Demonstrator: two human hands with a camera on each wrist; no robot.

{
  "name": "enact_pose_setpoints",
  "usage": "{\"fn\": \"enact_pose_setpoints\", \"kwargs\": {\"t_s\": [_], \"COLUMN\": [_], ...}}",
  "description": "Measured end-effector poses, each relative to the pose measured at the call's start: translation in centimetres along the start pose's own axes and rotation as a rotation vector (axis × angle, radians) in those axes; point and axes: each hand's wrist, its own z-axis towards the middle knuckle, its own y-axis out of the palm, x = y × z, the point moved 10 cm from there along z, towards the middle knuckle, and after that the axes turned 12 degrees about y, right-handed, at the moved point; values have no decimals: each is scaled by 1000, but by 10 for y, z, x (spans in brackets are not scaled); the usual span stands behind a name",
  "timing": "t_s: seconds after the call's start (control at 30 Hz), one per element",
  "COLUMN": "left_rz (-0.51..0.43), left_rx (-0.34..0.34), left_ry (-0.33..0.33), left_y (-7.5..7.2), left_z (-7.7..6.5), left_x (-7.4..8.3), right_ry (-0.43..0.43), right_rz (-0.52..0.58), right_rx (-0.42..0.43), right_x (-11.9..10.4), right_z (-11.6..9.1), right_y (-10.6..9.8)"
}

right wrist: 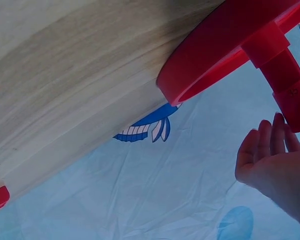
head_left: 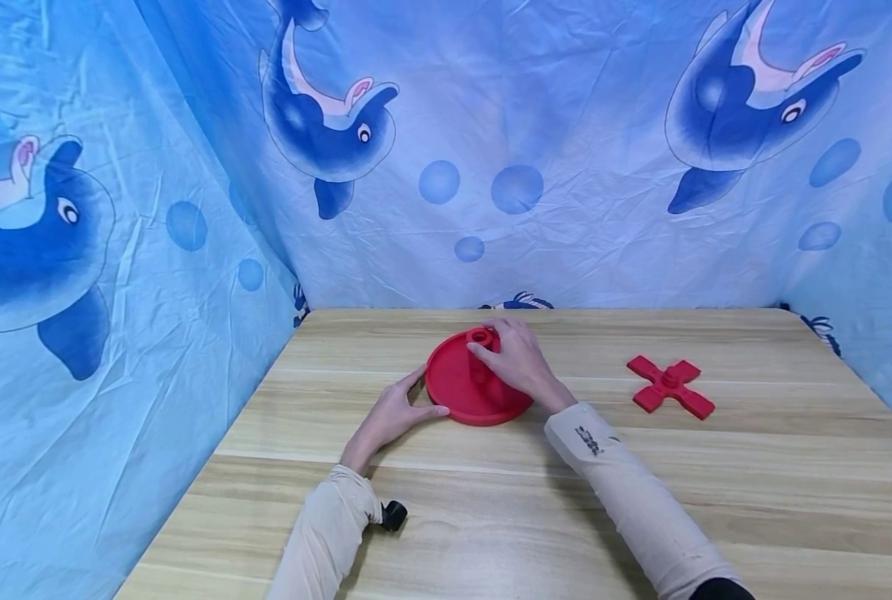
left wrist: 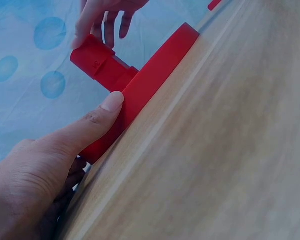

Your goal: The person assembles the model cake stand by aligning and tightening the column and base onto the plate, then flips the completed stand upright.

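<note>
A round red tray (head_left: 446,379) with a low raised rim lies flat on the table. From its middle rises an upright red post (head_left: 479,336), stepped in width and hollow at the top. My left hand (head_left: 393,414) holds the tray's rim from the left, thumb on the near edge and fingers round the far-left side. In the left wrist view the thumb (left wrist: 113,101) presses the rim's outer wall. Reaching over the tray, my right hand (head_left: 519,360) pinches the upper end of the post between thumb and fingers. Its fingertips (right wrist: 278,118) are at the post's top in the right wrist view.
A flat red cross-shaped piece (head_left: 669,379) with a raised hub lies on the table to the right of the tray. The wood-grain table (head_left: 491,517) ends at a blue dolphin-print curtain (head_left: 566,250) behind and at both sides.
</note>
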Motion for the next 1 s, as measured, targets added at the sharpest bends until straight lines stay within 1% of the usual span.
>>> {"fn": "enact_pose_setpoints", "kwargs": {"t_s": [0.1,0.33,0.6,0.83,1.0], "left_rz": [-9,-20,-14,-11,-6], "left_rx": [1,9,11,13,11], "left_ry": [-1,4,4,11,3], "left_y": [0,-1,-1,-1,0], "left_z": [0,-1,-1,0,1], "left_x": [0,2,0,0,-2], "right_ry": [6,-26,4,-38,-17], "right_rz": [-4,13,7,12,13], "right_rx": [-9,-27,-21,-37,-40], "right_x": [1,-2,1,-3,-1], "right_z": [0,0,1,-1,0], "right_y": [1,3,3,3,3]}}
